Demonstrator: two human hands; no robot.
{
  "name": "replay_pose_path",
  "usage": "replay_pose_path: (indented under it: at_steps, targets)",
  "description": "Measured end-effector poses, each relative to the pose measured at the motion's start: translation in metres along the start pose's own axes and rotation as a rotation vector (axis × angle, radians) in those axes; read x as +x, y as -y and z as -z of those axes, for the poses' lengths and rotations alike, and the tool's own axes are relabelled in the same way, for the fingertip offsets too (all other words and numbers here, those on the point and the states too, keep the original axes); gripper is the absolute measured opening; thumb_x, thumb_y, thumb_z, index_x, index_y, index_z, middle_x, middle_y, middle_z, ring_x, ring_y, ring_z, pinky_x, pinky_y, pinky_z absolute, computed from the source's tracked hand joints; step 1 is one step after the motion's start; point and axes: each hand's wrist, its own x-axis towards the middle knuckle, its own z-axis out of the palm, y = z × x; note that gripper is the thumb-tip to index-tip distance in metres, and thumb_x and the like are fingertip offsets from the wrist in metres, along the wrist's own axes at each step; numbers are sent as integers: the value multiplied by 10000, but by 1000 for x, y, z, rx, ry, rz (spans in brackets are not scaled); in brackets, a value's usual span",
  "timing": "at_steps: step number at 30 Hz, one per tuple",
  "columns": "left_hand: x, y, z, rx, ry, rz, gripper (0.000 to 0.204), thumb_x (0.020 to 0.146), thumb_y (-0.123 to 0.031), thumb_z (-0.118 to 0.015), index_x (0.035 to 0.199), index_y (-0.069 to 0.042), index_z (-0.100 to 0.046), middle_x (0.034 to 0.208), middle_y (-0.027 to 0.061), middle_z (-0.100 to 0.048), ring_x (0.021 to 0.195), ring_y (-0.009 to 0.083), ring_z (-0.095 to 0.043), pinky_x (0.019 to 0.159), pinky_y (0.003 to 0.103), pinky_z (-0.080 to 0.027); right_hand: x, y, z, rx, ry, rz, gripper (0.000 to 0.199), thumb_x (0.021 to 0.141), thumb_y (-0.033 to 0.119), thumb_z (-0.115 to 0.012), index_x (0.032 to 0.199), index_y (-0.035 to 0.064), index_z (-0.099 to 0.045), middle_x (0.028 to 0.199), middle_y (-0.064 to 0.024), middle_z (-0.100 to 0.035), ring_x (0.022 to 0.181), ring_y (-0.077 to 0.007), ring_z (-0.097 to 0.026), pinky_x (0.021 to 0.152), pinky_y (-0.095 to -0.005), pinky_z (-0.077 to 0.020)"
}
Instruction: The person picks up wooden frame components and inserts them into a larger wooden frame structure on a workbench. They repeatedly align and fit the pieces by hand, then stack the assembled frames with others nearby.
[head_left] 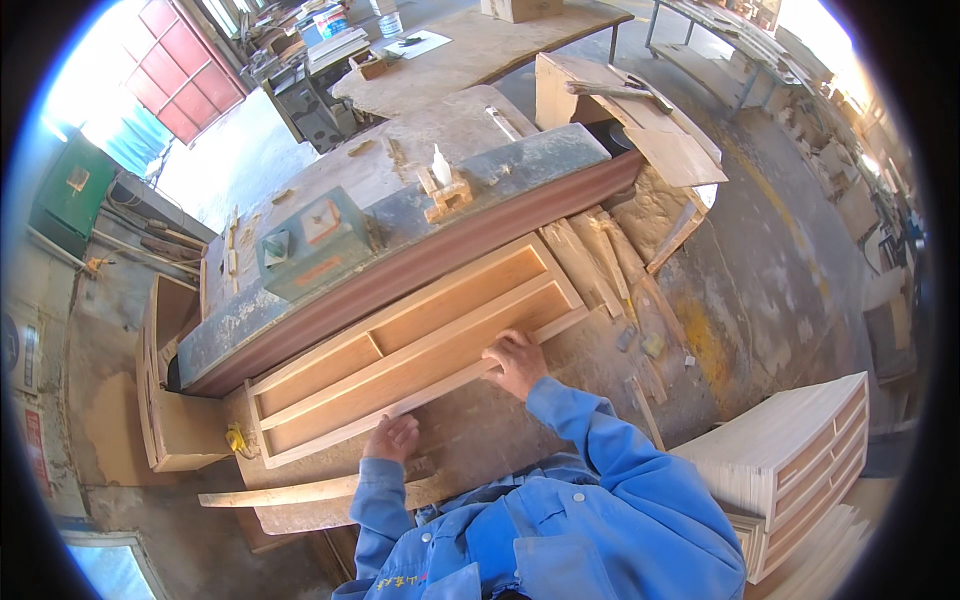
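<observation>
A long, shallow wooden frame [405, 352] with inner rails and a short divider lies on the worktable. Its far long side is against or very close to the brown sanding belt [450, 236] of a long belt sander. My right hand [517, 364] grips the frame's near rail, right of the middle, with its fingers bent over the wood. Further left, my left hand [392, 438] is closed at the outer edge of the same rail, its fingers curled and its thumb by the wood. The undersides of both grips are hidden.
On the sander's top sit a green box [312, 245] and a white glue bottle [441, 168] in a wooden holder. Wood offcuts [600, 262] lie right of the frame. A yellow tape measure [236, 440] is at its left end. Stacked wooden frames [790, 465] stand at lower right.
</observation>
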Motion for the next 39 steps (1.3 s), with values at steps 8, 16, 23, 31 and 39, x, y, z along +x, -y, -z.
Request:
replay_pose_path:
  at_steps: [8,16,23,31,39]
  targets:
    - [-6,-13,-3,30,53,-11,460,1013,-361,-580,1210,52,-538,1221,225,-630,1118,376,-631,964,481,-546,4,-13,-8,30,49,-74,340,612,281,-863,881,168,-688,945,4,-699,1117,-258,-570,918,-455,-477]
    - [0,-17,-21,37,0,-82,542,1027,-378,-544,1276,100,-489,1291,255,-576,1176,366,-595,999,466,-530,10,-20,-12,17,58,-68,337,634,274,-868,897,163,-690,958,-5,-700,1149,-287,-552,952,-477,-461]
    - [-1,-13,-25,-57,29,-81,512,1003,-316,-596,1237,126,-489,1242,286,-583,1146,396,-605,972,485,-545,38,13,1,2,187,-61,478,693,297,-859,1088,116,-660,1155,-104,-655,1230,-338,-504,1045,-494,-391]
    - [-15,-14,-21,115,164,-151,417,998,-265,-615,1224,78,-542,1112,253,-656,972,368,-679,828,428,-596,93,61,-110,-121,392,1,626,810,388,-749,1341,118,-556,1372,-127,-560,1379,-345,-394,1150,-568,-253]
    - [-136,-58,87,1768,-31,-921,799,654,-250,-887,1351,-54,-549,1325,196,-563,1218,405,-540,1036,492,-449,100,64,-166,-260,350,65,766,854,454,-687,1475,87,-429,1491,-170,-455,1462,-428,-260,1152,-695,-161]
